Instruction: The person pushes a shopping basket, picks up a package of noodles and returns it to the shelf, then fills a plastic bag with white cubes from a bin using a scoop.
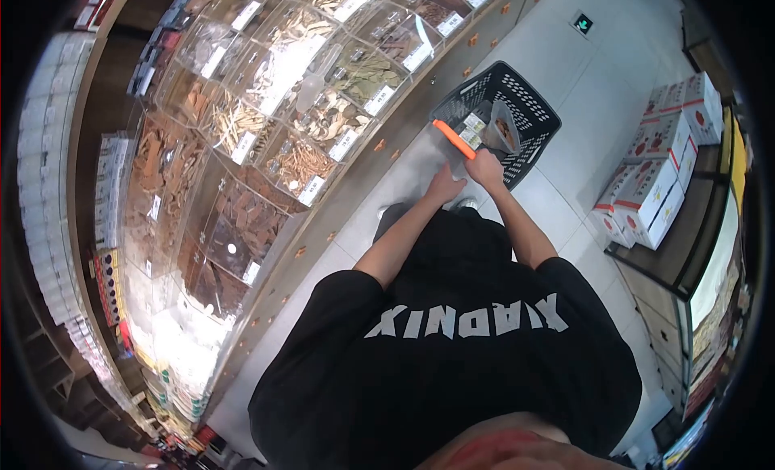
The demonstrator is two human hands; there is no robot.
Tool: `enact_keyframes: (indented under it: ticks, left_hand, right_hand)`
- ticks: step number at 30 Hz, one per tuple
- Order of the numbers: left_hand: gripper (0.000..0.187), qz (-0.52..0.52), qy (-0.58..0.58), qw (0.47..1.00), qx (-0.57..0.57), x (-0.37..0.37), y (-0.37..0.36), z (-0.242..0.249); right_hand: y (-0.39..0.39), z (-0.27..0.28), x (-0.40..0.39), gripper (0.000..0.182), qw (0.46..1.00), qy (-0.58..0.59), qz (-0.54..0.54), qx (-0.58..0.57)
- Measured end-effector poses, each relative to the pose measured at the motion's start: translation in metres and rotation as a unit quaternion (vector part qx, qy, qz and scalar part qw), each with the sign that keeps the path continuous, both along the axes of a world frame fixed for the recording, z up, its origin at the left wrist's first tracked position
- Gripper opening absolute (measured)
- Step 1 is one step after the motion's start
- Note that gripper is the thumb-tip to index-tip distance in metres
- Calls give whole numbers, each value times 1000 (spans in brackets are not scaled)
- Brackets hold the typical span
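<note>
My right hand (484, 169) is closed around the near end of the orange handle (454, 139) of a black shopping basket (526, 90). The basket hangs or stands low in front of me, over the tiled floor. Inside it lie a clear plastic bag (504, 129) with brownish contents and some small packs with pale labels (473, 124). My left hand (446, 184) is beside the right one, just short of the handle, thumb and fingers apart and nothing held.
Along my left runs a sloped display of clear bins with dried goods (319, 119) and price tags, its wooden edge (387, 143) near my left arm. White cartons with red bands (650, 187) are stacked on a dark shelf at the right. A green exit sign (582, 23) marks the floor ahead.
</note>
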State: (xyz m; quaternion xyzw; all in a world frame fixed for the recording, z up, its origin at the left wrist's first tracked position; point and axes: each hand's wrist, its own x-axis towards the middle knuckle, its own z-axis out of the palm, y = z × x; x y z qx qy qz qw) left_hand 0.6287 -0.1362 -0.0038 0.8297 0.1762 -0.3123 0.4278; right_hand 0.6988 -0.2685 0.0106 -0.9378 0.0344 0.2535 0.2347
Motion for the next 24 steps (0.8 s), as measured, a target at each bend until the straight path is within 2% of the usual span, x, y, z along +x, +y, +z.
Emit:
enact_keyframes:
  ticks: [3, 6, 8, 10, 11, 12, 13, 16, 19, 22, 24]
  left_hand:
    - [101, 21, 120, 964, -238, -5, 1, 20]
    - [83, 89, 14, 954, -285, -1, -2, 10]
    - [69, 154, -99, 953, -242, -3, 0, 2]
    - [55, 190, -135, 954, -187, -3, 7, -20]
    - [48, 196, -118, 961, -154, 2, 17, -33]
    - [42, 202, -97, 967, -120, 3, 28, -31]
    - [29, 188, -127, 971, -79, 3, 38, -28]
    - [31, 166, -172, 971, 21, 8, 68, -19]
    - [36, 133, -208, 966, 81, 15, 97, -15]
    - [37, 80, -193, 971, 115, 25, 123, -9]
    - [34, 55, -184, 972, 136, 41, 138, -5]
  right_hand:
    - [21, -14, 17, 42, 996, 14, -30, 86]
    - [47, -37, 22, 39, 967, 68, -84, 229]
    - [66, -49, 26, 36, 929, 116, -134, 324]
    - [82, -38, 21, 34, 903, 144, -133, 383]
    - [90, -34, 19, 36, 896, 140, -131, 402]
    - [95, -30, 15, 38, 888, 138, -130, 420]
    - [99, -25, 15, 40, 887, 148, -104, 424]
    - [119, -10, 6, 36, 894, 63, -96, 432]
    - [122, -29, 1, 29, 872, 91, -99, 471]
    - [103, -60, -18, 21, 901, 78, -87, 418]
    - [78, -97, -33, 15, 901, 159, -104, 390]
